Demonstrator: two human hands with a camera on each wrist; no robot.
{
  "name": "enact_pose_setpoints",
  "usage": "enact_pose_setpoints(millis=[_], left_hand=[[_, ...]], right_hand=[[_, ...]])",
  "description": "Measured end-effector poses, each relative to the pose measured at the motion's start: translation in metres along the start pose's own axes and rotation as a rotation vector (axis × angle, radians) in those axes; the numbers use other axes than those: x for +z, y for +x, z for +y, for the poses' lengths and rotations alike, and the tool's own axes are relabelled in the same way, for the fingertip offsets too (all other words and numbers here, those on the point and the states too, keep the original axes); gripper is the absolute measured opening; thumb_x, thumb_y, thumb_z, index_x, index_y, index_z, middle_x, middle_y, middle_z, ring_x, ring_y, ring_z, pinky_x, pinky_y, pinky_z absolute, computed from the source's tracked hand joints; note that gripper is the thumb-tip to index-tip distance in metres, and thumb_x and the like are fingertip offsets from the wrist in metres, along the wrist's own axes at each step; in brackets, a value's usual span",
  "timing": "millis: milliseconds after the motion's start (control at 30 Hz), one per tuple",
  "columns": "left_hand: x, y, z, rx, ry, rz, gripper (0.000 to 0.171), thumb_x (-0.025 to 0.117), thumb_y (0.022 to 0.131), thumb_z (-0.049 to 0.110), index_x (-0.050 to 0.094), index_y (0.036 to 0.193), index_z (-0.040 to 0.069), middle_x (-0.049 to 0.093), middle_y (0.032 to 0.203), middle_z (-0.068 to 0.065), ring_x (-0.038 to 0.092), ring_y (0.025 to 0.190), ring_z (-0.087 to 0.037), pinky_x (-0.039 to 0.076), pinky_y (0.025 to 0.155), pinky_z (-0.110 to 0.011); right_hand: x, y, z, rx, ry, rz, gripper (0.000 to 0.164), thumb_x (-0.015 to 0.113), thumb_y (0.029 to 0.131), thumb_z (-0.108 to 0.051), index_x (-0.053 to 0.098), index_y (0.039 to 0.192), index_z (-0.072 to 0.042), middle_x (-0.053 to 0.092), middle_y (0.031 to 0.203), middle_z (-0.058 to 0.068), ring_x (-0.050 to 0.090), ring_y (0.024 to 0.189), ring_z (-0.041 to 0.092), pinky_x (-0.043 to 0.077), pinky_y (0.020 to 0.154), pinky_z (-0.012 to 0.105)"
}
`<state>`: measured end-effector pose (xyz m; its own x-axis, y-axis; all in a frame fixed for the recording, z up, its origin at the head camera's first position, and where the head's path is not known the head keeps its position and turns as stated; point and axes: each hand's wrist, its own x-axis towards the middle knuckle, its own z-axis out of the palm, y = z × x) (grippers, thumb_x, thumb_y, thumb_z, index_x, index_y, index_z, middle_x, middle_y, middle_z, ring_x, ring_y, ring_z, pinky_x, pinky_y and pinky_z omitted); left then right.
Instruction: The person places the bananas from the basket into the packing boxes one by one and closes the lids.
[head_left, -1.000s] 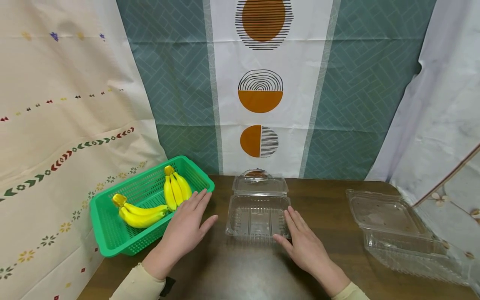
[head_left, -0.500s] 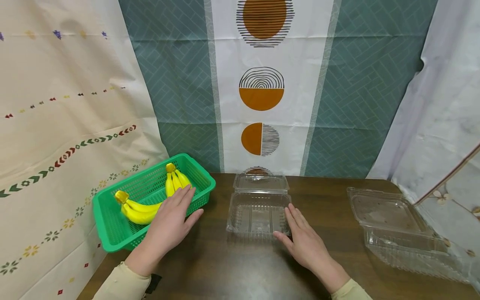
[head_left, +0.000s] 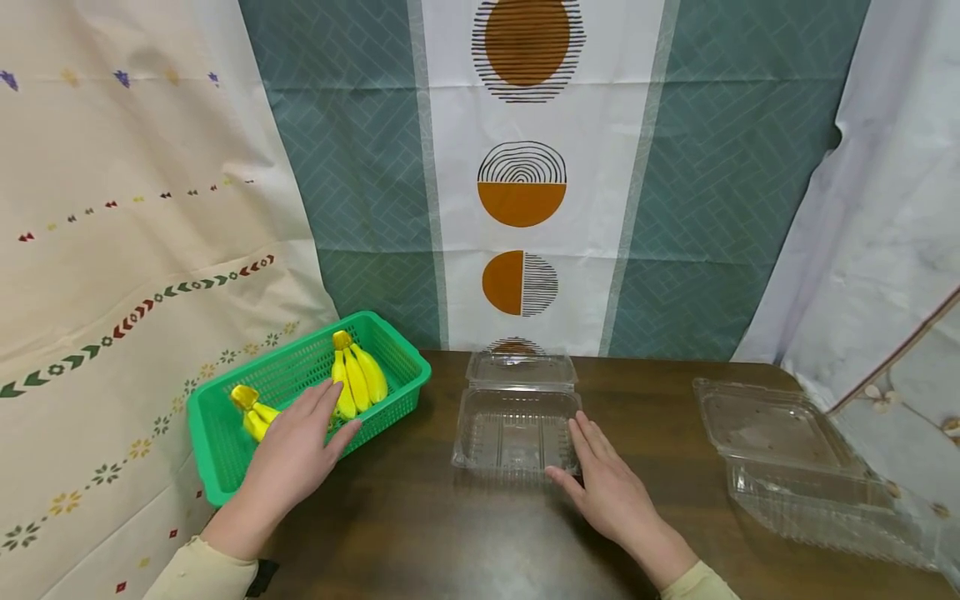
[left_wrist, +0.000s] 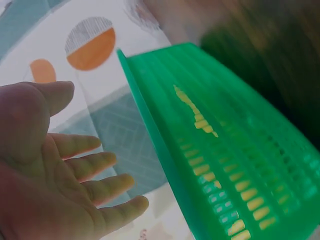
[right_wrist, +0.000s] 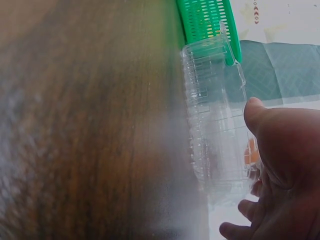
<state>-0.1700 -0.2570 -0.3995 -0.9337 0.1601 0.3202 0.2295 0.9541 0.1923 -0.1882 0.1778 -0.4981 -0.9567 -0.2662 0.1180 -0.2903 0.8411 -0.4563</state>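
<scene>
In the head view my left hand hovers over the near side of a green basket, fingers extended and nothing held. The left wrist view shows that hand apart from the basket's wall. Two bunches of bananas lie in the basket: one bunch at its right end, the other bunch partly hidden behind my left hand. My right hand rests with straight fingers at the right rim of a clear plastic clamshell box, whose lid is raised back.
A second clear clamshell box with its lid folded back sits at the table's right side. Patterned cloths hang behind and at both sides of the brown table.
My left hand has moved left across the front of the basket, uncovering the right bunch of bananas and covering part of the left one. My right hand has stayed at the box.
</scene>
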Motion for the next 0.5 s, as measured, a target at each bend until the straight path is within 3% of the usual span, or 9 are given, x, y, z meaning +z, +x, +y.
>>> enact_pose_setpoints(millis=[267, 500], left_hand=[[-0.001, -0.003, -0.023, -0.038, 0.022, -0.012, 0.071, 0.072, 0.109, 0.036, 0.050, 0.158, -0.010, 0.048, 0.161, -0.036, 0.045, 0.146, -0.061, 0.040, 0.112, -0.078], [-0.004, -0.004, -0.041, -0.113, -0.004, -0.082, 0.072, 0.067, 0.111, 0.037, 0.046, 0.158, -0.014, 0.042, 0.162, -0.040, 0.041, 0.147, -0.061, 0.037, 0.115, -0.077]], right_hand=[[0.001, -0.001, 0.002, -0.002, 0.001, 0.014, 0.092, 0.065, 0.109, -0.055, 0.026, 0.174, -0.002, 0.016, 0.183, 0.017, 0.019, 0.166, 0.043, 0.032, 0.126, 0.065], [0.002, -0.001, 0.000, -0.010, -0.021, 0.017, 0.093, 0.067, 0.109, -0.054, 0.027, 0.174, -0.001, 0.018, 0.182, 0.017, 0.021, 0.166, 0.041, 0.033, 0.126, 0.063]])
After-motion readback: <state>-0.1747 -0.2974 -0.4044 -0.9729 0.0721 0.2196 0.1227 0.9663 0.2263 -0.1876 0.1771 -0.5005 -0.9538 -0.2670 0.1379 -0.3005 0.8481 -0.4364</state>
